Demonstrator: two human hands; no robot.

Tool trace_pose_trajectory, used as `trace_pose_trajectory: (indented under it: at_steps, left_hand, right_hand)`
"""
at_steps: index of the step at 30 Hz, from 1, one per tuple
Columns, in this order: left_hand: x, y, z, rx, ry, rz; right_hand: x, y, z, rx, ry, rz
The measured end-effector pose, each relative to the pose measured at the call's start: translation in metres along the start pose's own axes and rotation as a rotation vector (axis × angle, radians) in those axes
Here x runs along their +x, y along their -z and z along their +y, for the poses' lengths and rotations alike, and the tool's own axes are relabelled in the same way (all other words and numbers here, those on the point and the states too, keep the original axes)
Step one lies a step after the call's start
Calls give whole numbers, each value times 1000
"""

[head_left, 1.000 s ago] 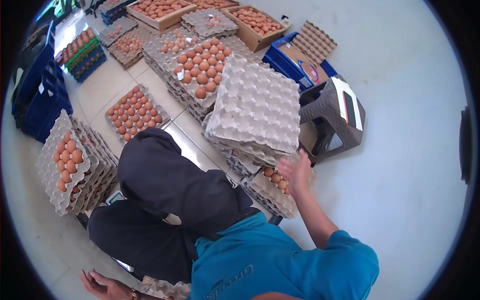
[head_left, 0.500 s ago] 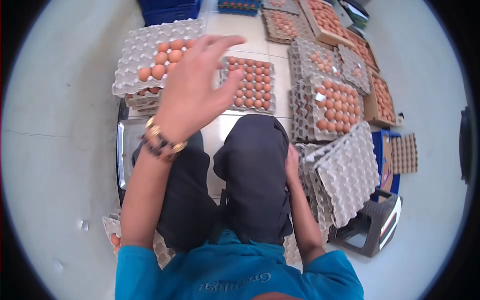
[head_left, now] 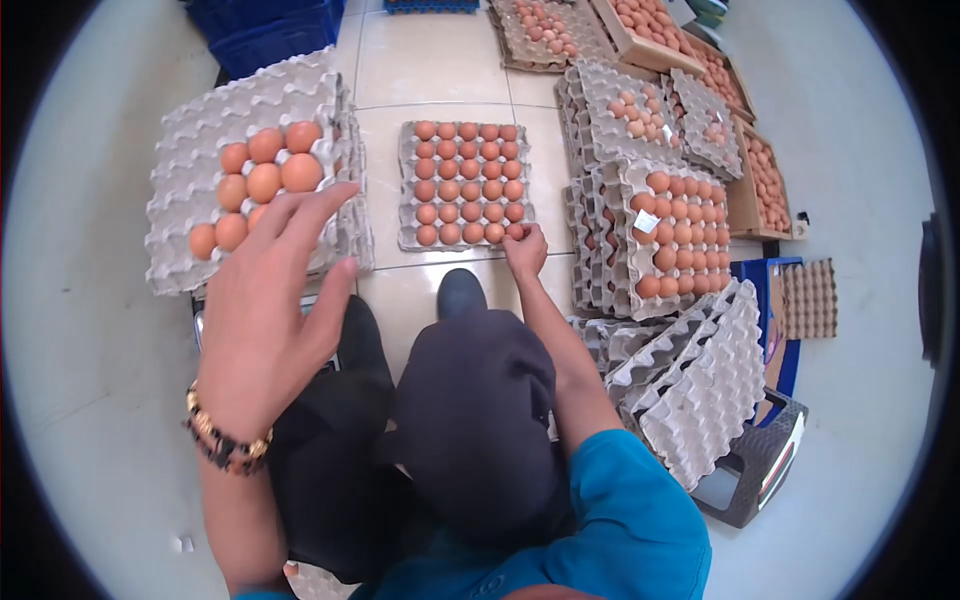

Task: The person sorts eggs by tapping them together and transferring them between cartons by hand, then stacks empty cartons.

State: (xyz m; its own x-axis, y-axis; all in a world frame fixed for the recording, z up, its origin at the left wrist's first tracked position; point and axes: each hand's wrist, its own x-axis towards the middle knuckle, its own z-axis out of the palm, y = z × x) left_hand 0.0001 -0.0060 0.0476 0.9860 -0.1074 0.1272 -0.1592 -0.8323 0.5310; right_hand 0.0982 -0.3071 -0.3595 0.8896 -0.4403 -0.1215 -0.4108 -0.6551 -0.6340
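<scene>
My left hand (head_left: 275, 300), with a beaded bracelet at the wrist, is spread over the near edge of a grey egg tray (head_left: 185, 150) on the left stack. Several brown eggs (head_left: 264, 183) sit in that tray; no egg shows in the hand. At the centre, a full tray of brown eggs (head_left: 469, 184) lies on the tiled floor. The fingers of my right hand (head_left: 526, 250) are bent together at its near right corner, touching the corner egg (head_left: 515, 231) or the tray rim; which of them it grips is unclear.
Stacked trays with eggs (head_left: 680, 235) stand on the right, and tilted empty trays (head_left: 705, 385) lean nearer me. Behind are wooden boxes of eggs (head_left: 765, 185). Blue crates (head_left: 270, 40) stand at the upper left, and a dark stool (head_left: 745, 480) at the lower right.
My right hand has reached forward from beside my knee to the floor tray's corner. My left hand has come back and left over the left stack. The view has shifted too.
</scene>
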Motion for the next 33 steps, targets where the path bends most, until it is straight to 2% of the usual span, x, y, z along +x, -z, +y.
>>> trace_pose_trajectory:
  at_steps: [4, 5, 9, 12, 13, 16, 17, 18, 21, 23, 26, 29, 30, 31, 33]
  left_hand:
    - [5, 3, 6, 23, 35, -59]
    - [4, 2, 9, 28, 48, -80]
    - [4, 1, 12, -42, 74, -130]
    - [2, -1, 10, -32, 65, -127]
    - [3, 0, 9, -33, 57, -123]
    - [3, 2, 8, -42, 72, -129]
    - [2, 3, 7, -39, 93, -130]
    - [1, 2, 5, -23, 73, -127]
    - [-4, 0, -7, 42, 50, -120]
    - [-6, -4, -11, 44, 51, -141]
    - [-4, -5, -9, 95, 74, -203]
    - [-4, -18, -14, 68, 8, -167]
    - [-3, -21, -13, 44, -38, -139]
    - [1, -21, -9, -37, -31, -198]
    - [5, -31, -7, -173, -136, -162]
  right_hand:
    - [2, 16, -14, -105, 2, -40]
    - [1, 16, -8, -42, 77, 0]
    - [16, 12, 25, 846, -359, -233]
    - [10, 21, 16, 1238, -544, -371]
    - [9, 21, 5, 1110, -503, -355]
    - [23, -12, 19, 164, -27, -305]
    - [21, -16, 14, -80, 176, -174]
    - [23, -17, 3, -218, 134, -235]
    - [32, -33, 9, -169, 235, -173]
    - [27, -17, -8, -237, 171, -215]
    - [20, -3, -13, -21, -157, -264]
    - [-13, 31, -44, 868, -359, -446]
    - [-22, 44, -56, 1084, -352, -614]
    - [-30, 57, -66, 1199, -321, -731]
    - [-60, 97, -120, 1335, -234, -892]
